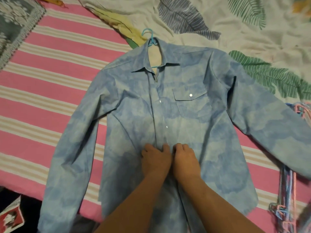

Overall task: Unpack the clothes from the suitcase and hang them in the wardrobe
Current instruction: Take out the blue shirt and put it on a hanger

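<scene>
Lower centre of frame: left hand (155, 158) and right hand (184, 158) side by side, fingers curled, pinching shirt (193, 118) placket. Shirt spread on striped bed (50, 91), hanger (150, 38) in collar. Step, likely: buttoning. Next: fasten, lift by hook. Spare hangers (286, 182) right edge.

Long-sleeved mottled blue shirt (185, 105) lies flat, front up, sleeves spread, on the bed, mounted on a blue hanger (151, 39); hook protrudes past the collar.

Dim, perhaps lamplit pink-striped bed (50, 84)
</scene>
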`<state>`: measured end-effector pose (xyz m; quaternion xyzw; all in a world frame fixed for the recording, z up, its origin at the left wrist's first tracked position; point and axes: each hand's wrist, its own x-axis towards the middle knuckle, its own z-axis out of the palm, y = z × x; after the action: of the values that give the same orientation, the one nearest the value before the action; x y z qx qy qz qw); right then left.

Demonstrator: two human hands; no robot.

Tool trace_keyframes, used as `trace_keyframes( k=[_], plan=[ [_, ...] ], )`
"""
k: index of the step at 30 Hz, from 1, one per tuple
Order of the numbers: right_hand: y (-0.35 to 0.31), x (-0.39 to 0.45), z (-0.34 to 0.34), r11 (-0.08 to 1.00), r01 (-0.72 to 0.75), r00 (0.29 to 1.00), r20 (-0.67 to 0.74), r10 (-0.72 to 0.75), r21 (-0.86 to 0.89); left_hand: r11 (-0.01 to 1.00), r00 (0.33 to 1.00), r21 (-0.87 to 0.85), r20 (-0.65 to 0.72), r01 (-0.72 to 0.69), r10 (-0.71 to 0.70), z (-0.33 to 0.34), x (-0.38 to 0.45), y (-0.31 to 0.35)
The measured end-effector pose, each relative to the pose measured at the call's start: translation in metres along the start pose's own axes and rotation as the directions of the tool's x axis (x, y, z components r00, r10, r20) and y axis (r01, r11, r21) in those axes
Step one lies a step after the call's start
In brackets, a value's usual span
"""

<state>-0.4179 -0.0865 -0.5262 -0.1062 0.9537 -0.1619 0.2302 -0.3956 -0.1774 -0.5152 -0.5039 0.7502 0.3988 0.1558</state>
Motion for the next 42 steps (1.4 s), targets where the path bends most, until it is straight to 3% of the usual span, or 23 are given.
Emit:
trace_keyframes(
  k=[2,5,10,12,14,18,22,24,29,34,42],
  plan=[
    [-0.003,-0.005,0.0,0.993,0.05,0.998,0.036,-0.047,-0.105,0.999,1.0,0.033,0.003,0.014,-0.014,0.004,0.0,0.005],
    [-0.003,-0.006,-0.001,0.991,0.034,0.999,0.016,-0.032,-0.129,0.994,0.999,0.111,0.039,-0.021,0.016,0.005,0.004,0.001],
    [0.0,-0.009,-0.001,1.0,0.015,0.993,-0.116,-0.018,-0.023,0.995,0.992,-0.096,-0.123,-0.026,0.014,-0.006,-0.003,-0.014],
    [0.003,-0.009,-0.001,0.999,0.034,0.991,-0.127,-0.037,-0.023,0.993,0.994,-0.117,-0.111,-0.005,-0.008,-0.005,-0.011,-0.02],
    [0.007,-0.006,-0.003,0.993,0.01,0.995,-0.101,0.003,0.122,0.992,0.997,-0.117,-0.066,-0.036,0.029,0.0,-0.014,-0.027],
    [0.004,-0.012,-0.011,0.775,-0.149,0.967,-0.071,0.243,0.615,0.915,0.998,-0.401,-0.046,-0.048,0.033,0.003,-0.015,-0.034],
    [0.0,-0.025,-0.01,0.491,-0.233,0.946,0.078,0.315,0.839,0.864,0.996,-0.497,0.009,-0.073,0.089,0.005,-0.023,-0.044],
    [-0.001,-0.029,-0.008,0.433,-0.26,0.939,0.122,0.321,0.863,0.86,0.995,-0.502,-0.002,-0.091,0.104,0.004,-0.026,-0.044],
    [-0.013,-0.03,-0.008,0.644,-0.214,0.963,0.048,0.265,0.734,0.922,0.971,-0.307,-0.058,-0.238,0.231,0.004,-0.027,-0.038],
    [-0.02,-0.033,-0.017,0.699,-0.209,0.959,0.004,0.282,0.684,0.942,0.958,-0.177,-0.07,-0.285,0.277,0.001,-0.024,-0.041],
    [-0.028,-0.035,-0.021,0.793,-0.172,0.963,-0.07,0.26,0.584,0.933,0.954,-0.197,-0.062,-0.3,0.294,0.003,-0.024,-0.045]
  ],
)
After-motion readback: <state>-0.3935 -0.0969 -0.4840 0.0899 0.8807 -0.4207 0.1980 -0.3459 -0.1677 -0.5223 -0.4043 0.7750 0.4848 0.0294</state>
